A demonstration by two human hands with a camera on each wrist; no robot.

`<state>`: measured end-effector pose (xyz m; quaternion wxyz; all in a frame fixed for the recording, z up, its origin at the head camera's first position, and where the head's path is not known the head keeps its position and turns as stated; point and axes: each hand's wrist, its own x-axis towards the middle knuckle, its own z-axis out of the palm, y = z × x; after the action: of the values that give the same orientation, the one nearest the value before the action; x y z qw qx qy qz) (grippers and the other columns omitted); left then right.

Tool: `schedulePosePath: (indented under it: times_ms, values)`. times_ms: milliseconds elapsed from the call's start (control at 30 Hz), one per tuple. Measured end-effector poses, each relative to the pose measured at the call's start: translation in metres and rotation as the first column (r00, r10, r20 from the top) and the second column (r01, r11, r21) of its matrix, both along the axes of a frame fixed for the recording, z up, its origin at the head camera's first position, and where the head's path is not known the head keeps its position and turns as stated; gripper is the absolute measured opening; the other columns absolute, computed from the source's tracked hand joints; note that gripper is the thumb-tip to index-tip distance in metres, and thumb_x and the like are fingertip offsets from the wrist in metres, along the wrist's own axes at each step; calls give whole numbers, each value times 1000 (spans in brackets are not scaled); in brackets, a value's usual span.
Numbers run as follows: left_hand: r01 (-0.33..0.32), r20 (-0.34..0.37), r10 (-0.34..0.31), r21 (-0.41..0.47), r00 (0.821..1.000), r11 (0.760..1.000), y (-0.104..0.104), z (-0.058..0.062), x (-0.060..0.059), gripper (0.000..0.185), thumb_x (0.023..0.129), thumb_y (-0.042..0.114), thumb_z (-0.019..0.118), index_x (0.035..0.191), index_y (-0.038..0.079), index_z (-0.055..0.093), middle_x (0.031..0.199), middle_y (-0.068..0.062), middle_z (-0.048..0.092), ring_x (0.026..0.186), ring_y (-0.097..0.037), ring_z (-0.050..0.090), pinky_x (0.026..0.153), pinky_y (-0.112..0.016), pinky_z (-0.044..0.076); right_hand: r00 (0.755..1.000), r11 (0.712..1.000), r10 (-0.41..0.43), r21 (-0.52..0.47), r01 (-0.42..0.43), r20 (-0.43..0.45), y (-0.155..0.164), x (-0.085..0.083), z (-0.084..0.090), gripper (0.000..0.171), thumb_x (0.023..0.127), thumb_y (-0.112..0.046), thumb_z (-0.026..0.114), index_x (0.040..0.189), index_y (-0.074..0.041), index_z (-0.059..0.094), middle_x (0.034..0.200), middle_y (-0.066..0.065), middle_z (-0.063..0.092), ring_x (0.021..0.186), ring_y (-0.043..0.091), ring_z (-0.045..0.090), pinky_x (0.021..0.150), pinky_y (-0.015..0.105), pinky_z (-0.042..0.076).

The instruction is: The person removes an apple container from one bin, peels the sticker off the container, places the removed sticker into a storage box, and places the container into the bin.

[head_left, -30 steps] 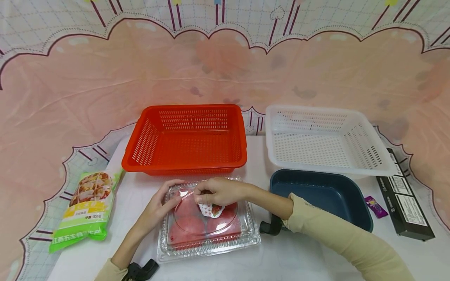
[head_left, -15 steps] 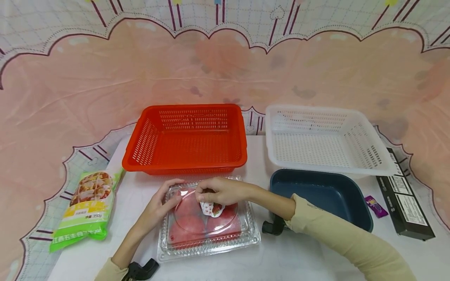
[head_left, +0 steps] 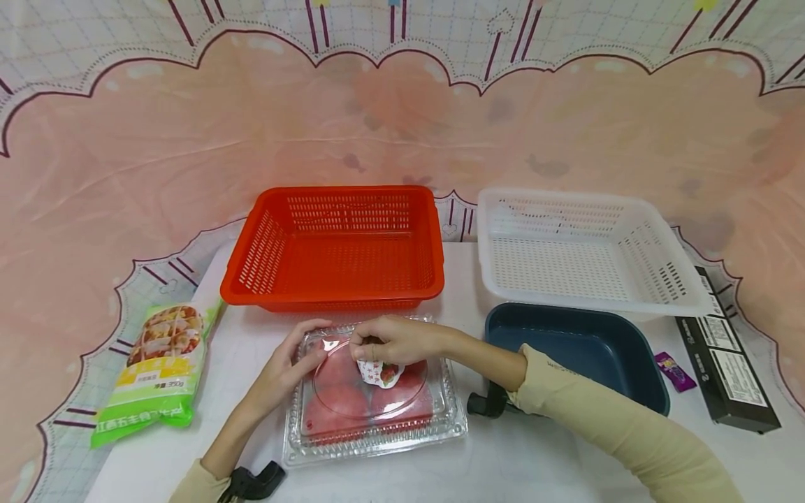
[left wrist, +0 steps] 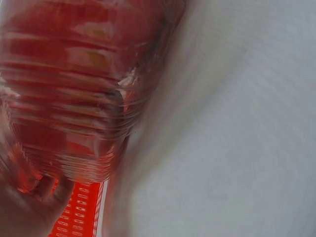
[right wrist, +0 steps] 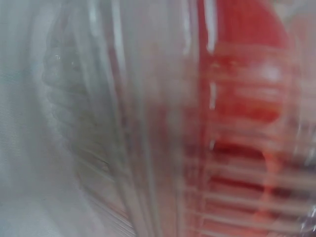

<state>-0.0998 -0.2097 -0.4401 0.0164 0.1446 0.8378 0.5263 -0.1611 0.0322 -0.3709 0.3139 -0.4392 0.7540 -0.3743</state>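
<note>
A clear plastic clamshell box (head_left: 377,447) with large red round fruits inside sits at the table's front middle. My left hand (head_left: 286,370) rests on its back left corner, thumb lying on the lid and fingers stretched along the rim. My right hand (head_left: 402,342) reaches over the lid with curled fingers, pinching the edge of a white label (head_left: 382,377) with red print. The fingertips partly cover that label. In the left wrist view, the ribbed box side (left wrist: 69,98) shows above my left hand (left wrist: 29,207). The right wrist view shows the box wall (right wrist: 148,123), blurred.
Behind the box stands a red basket (head_left: 339,300), with a white basket (head_left: 585,297) to its right. A dark blue tub (head_left: 566,335) sits beneath my right sleeve. A green food bag (head_left: 151,377) lies left; a purple packet (head_left: 675,372) and black box (head_left: 729,370) lie right.
My right fingers have shifted slightly to the right with the label edge. My left hand and the clamshell box hold their places. The head view has shifted a touch.
</note>
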Motion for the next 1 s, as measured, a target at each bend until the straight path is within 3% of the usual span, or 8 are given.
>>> schedulePosePath:
  times_ms: [333,767,867,1000]
  values:
    - [-2,-4,2,3,1000,1000,0,-1,1,40,96,14,53,135,16,48,133,-2,51,115,3,45,99,-21,40,1000,1000,16,21,-16,-24,-1,-1,1,15,100,-18,51,100,-5,60,82,-3,51,73,3,49,68,15,47]
    - [-3,10,3,-6,1000,1000,0,0,1,41,96,15,53,136,16,47,135,-1,50,116,3,44,101,-27,41,1000,1000,18,21,-18,-13,-1,-3,1,15,100,-18,52,98,-5,59,81,-2,52,74,4,49,70,15,45]
    - [-2,14,3,-6,1000,1000,0,0,1,41,96,16,53,136,16,47,135,-2,50,116,3,44,102,-33,42,1000,1000,18,19,-18,-9,-1,-4,1,15,100,-18,52,98,-5,59,81,-2,52,75,4,49,70,15,45]
    - [3,20,-3,9,1000,1000,0,0,1,41,96,15,52,136,15,46,134,-4,50,115,4,44,102,-50,41,1000,1000,15,21,-15,-5,0,-4,1,14,100,-17,53,99,-5,60,81,-3,51,76,4,49,70,15,44]
